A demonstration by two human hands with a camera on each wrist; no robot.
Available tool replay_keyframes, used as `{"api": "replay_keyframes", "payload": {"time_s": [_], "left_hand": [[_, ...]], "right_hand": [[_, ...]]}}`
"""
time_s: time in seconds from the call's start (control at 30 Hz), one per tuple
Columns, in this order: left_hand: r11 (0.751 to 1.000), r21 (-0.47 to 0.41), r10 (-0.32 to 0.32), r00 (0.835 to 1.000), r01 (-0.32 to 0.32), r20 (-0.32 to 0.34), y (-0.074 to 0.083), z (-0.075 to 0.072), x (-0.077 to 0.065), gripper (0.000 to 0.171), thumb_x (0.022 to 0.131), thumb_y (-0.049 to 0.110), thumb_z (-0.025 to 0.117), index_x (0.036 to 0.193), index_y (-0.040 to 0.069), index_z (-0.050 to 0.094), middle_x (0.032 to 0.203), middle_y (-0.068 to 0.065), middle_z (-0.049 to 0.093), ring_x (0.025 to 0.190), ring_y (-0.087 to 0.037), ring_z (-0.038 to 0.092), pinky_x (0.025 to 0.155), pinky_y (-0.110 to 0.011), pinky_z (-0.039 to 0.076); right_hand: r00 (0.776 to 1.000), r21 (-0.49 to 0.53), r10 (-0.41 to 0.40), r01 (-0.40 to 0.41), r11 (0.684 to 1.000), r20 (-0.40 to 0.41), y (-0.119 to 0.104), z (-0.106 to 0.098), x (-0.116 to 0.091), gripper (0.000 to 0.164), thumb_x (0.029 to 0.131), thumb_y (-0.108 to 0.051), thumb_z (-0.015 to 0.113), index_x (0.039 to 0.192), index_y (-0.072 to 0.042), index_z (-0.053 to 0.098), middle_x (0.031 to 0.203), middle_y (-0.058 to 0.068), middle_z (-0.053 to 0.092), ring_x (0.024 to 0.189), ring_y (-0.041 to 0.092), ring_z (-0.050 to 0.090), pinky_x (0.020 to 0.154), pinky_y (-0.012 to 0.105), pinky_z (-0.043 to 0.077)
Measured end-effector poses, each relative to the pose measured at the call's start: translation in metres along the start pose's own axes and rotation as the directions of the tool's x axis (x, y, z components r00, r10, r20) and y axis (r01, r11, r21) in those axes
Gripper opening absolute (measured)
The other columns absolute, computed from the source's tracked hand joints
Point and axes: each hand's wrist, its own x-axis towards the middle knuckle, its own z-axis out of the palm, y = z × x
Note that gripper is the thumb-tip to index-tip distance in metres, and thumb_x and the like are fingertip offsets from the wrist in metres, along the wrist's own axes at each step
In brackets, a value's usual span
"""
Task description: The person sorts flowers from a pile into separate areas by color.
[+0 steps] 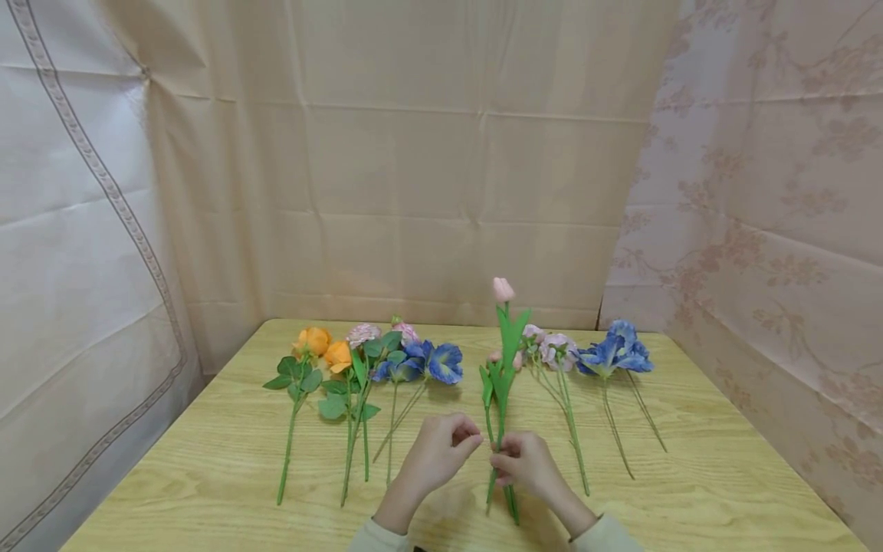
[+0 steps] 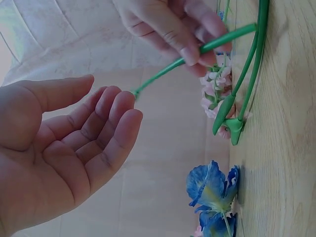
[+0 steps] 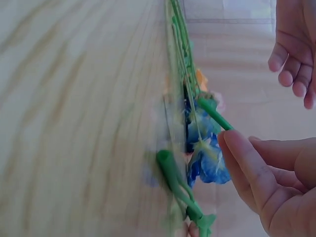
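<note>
My right hand [image 1: 527,464] pinches the green stem of a pink tulip [image 1: 503,290] between thumb and fingers, its bloom pointing toward the back. In the left wrist view that stem [image 2: 227,39] is raised off the tabletop. My left hand [image 1: 440,451] is just left of the stem, fingers loosely bent and apart from it; its palm [image 2: 64,163] faces up in the left wrist view, holding nothing. Beneath the held tulip, other pink tulips [image 1: 487,387] lie on the table, partly covered by it.
On the wooden table [image 1: 228,491] lie orange roses [image 1: 313,341], pink flowers [image 1: 362,334] and blue flowers [image 1: 443,363] at left. Pale purple flowers [image 1: 557,350] and more blue flowers [image 1: 614,354] lie at right. Beige cloth [image 1: 386,169] hangs behind the table.
</note>
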Motion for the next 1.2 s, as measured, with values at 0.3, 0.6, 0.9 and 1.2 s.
{"api": "replay_keyframes", "payload": {"time_s": [0.3, 0.6, 0.9, 1.2], "left_hand": [[1.0, -0.001, 0.01, 1.0, -0.01, 0.004, -0.001, 0.001, 0.0, 0.007, 0.084, 0.01, 0.061, 0.083, 0.004, 0.064, 0.075, 0.001, 0.063, 0.065, -0.006, 0.054, 0.061, -0.022, 0.044], [1.0, 0.007, -0.005, 1.0, 0.005, 0.02, -0.002, 0.002, -0.002, 0.007, 0.084, 0.01, 0.061, 0.082, 0.005, 0.064, 0.073, 0.003, 0.061, 0.064, -0.006, 0.053, 0.06, -0.022, 0.044], [1.0, 0.011, -0.024, 0.998, 0.024, 0.054, -0.002, 0.002, -0.001, 0.008, 0.085, 0.012, 0.06, 0.082, 0.005, 0.063, 0.071, 0.004, 0.06, 0.062, -0.005, 0.051, 0.058, -0.021, 0.043], [0.999, 0.026, -0.022, 0.997, 0.02, 0.075, -0.004, 0.002, -0.002, 0.01, 0.085, 0.013, 0.061, 0.082, 0.004, 0.064, 0.069, 0.003, 0.06, 0.06, -0.004, 0.05, 0.057, -0.021, 0.042]], "right_hand": [[0.995, -0.042, 0.104, -0.104, 0.994, -0.002, 0.007, -0.006, 0.001, 0.003, 0.077, 0.01, 0.059, 0.076, 0.011, 0.057, 0.064, 0.009, 0.06, 0.051, 0.017, 0.06, 0.051, 0.031, 0.051], [0.985, -0.076, 0.17, -0.168, 0.983, 0.022, 0.011, -0.01, 0.001, 0.006, 0.076, 0.011, 0.06, 0.081, 0.014, 0.06, 0.062, 0.009, 0.06, 0.05, 0.016, 0.059, 0.05, 0.03, 0.051], [0.983, -0.11, 0.185, -0.183, 0.977, 0.015, 0.01, -0.01, 0.0, 0.023, 0.074, 0.014, 0.06, 0.093, 0.022, 0.053, 0.066, 0.011, 0.06, 0.05, 0.018, 0.059, 0.049, 0.03, 0.051], [0.986, -0.123, 0.162, -0.154, 0.98, 0.05, 0.012, -0.01, -0.001, 0.02, 0.072, 0.017, 0.057, 0.09, 0.023, 0.051, 0.064, 0.011, 0.057, 0.048, 0.022, 0.059, 0.046, 0.031, 0.05]]}}
